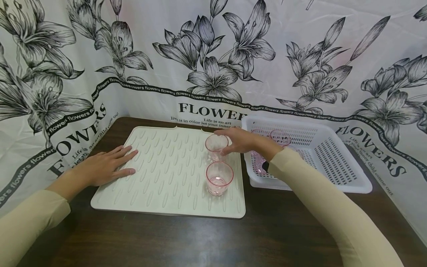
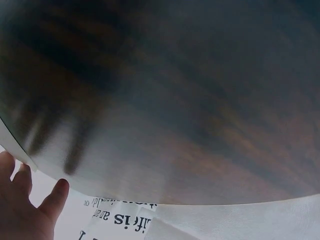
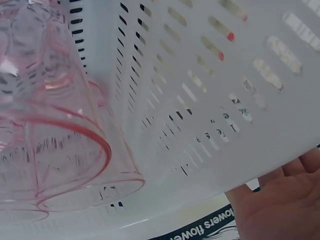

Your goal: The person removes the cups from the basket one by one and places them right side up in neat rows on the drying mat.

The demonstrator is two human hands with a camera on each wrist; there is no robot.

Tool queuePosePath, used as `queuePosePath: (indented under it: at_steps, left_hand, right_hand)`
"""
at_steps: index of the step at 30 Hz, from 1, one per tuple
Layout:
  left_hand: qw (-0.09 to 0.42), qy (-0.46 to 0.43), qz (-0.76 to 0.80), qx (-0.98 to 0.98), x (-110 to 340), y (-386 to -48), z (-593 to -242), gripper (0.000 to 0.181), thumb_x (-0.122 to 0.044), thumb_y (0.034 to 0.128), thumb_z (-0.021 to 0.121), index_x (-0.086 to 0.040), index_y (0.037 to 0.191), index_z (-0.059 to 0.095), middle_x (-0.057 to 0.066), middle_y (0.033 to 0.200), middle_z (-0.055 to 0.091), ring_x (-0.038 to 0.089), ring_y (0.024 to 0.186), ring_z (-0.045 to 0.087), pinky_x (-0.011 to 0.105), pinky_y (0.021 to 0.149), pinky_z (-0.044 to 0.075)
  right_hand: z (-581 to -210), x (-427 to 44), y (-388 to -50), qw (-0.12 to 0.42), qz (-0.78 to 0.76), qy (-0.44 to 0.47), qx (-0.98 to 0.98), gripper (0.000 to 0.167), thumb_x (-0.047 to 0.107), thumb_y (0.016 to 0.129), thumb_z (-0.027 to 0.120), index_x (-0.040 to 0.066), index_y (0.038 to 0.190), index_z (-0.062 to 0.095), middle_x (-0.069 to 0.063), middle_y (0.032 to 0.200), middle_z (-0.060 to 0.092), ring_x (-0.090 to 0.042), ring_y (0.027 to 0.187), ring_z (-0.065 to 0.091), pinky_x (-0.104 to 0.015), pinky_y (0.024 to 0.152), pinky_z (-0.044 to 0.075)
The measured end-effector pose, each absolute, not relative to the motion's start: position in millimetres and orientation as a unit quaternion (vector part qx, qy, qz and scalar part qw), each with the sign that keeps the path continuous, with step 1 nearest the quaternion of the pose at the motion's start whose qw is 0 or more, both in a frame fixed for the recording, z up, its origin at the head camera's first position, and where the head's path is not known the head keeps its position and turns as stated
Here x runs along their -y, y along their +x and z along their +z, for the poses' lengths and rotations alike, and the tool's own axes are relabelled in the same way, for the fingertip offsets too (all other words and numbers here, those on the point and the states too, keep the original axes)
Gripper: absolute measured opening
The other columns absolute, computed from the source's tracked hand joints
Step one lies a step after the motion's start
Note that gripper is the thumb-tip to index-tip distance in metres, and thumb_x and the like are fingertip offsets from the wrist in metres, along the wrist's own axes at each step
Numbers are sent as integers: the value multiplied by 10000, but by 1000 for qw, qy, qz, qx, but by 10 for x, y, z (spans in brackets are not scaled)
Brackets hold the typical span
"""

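Note:
My left hand point(image 1: 103, 167) lies flat with spread fingers on the left edge of a cream ridged drying mat point(image 1: 166, 167); its fingers point(image 2: 55, 200) also show at the lower left of the left wrist view. At the mat's far right, my right hand point(image 1: 240, 141) holds a clear pink-rimmed glass point(image 1: 215, 148), thumb on the near side and fingers behind. A second pink-rimmed glass point(image 1: 218, 180) stands upright just in front of it. In the right wrist view the right hand point(image 3: 285, 210) appears beyond the basket's edge, and the held glass is hidden there.
A white slotted plastic basket point(image 1: 347, 163) stands right of the mat on the dark wood table point(image 1: 186, 241). Several pink-rimmed glasses point(image 3: 75, 150) sit inside it, partly behind the right forearm. Flower-printed cloth point(image 1: 207, 44) hangs behind and at both sides.

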State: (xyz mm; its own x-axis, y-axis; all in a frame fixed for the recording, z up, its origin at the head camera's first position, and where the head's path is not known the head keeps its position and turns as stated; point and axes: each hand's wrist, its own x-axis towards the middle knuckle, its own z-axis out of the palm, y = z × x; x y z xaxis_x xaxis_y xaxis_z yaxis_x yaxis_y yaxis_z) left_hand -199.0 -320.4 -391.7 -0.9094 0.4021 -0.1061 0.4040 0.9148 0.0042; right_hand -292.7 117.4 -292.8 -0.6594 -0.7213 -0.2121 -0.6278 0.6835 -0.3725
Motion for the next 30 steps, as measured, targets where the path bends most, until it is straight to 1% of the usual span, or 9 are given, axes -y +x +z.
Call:
queuePosePath:
  at_steps: [4,7,12,14,17,20,22,25,30]
  left_hand:
    - [53,206,-9,-977,3202,-1998,-3912,788,-633,989,428,-94,1557,338,232,1590,284,477,1435,272,688,1032,321]
    - [53,206,-10,-977,3197,-2003,-3913,789,-636,988,426,-95,1557,337,231,1590,283,477,1435,272,687,1032,323]
    - [51,209,-11,-977,3188,-2007,-3916,788,-635,989,425,-92,1555,342,232,1590,284,479,1432,277,685,1028,330]
    - [51,210,-9,-976,3189,-2005,-3916,787,-631,989,430,-89,1553,345,234,1588,287,481,1431,278,685,1026,333]
    - [52,208,-9,-977,3195,-2005,-3920,785,-629,989,433,-88,1552,346,236,1586,289,480,1432,276,689,1025,330]
    - [52,206,-10,-977,3201,-2006,-3926,787,-633,988,430,-91,1553,344,234,1587,288,478,1434,273,692,1024,327]
    - [53,206,-12,-977,3204,-2007,-3929,789,-635,989,426,-93,1555,340,234,1588,286,478,1434,272,693,1024,326]
    - [53,205,-12,-977,3205,-2007,-3932,792,-639,987,425,-94,1555,340,234,1588,286,478,1434,272,694,1026,322]
    - [54,203,-14,-978,3206,-2003,-3933,796,-648,982,425,-99,1554,344,234,1587,287,478,1435,271,699,1032,313]
  right_hand:
    - [-2912,-1181,-2925,178,-122,-366,-905,807,242,887,777,27,1537,348,-130,1583,352,-320,1464,307,-452,1181,249]
    - [-2876,-1200,-2917,174,-117,-359,-909,837,249,876,787,40,1547,331,-132,1582,352,-322,1458,318,-452,1174,266]
    - [-2708,-1289,-2903,164,-135,-352,-912,887,294,869,793,79,1569,293,-111,1600,323,-304,1475,284,-449,1181,250]
    - [-2611,-1348,-2893,159,-149,-349,-912,905,319,870,789,93,1578,272,-106,1614,294,-306,1485,259,-469,1189,220]
    - [-2482,-1475,-2886,143,-161,-342,-915,935,368,862,790,141,1591,250,-96,1618,288,-315,1477,279,-519,1180,218]
    - [-2396,-1634,-2883,131,-182,-339,-914,950,371,854,798,146,1593,246,-90,1617,292,-313,1464,310,-534,1170,235]
    - [-2364,-1757,-2885,127,-195,-335,-913,948,368,856,797,150,1594,243,-81,1622,280,-304,1469,301,-529,1169,241]
    - [-2326,-1941,-2878,127,-225,-324,-910,936,330,863,796,128,1591,244,-87,1628,264,-303,1475,288,-527,1168,244]
    - [-2300,-2249,-2847,125,-257,-294,-912,904,272,868,797,112,1583,267,-131,1615,283,-340,1473,282,-570,1154,245]
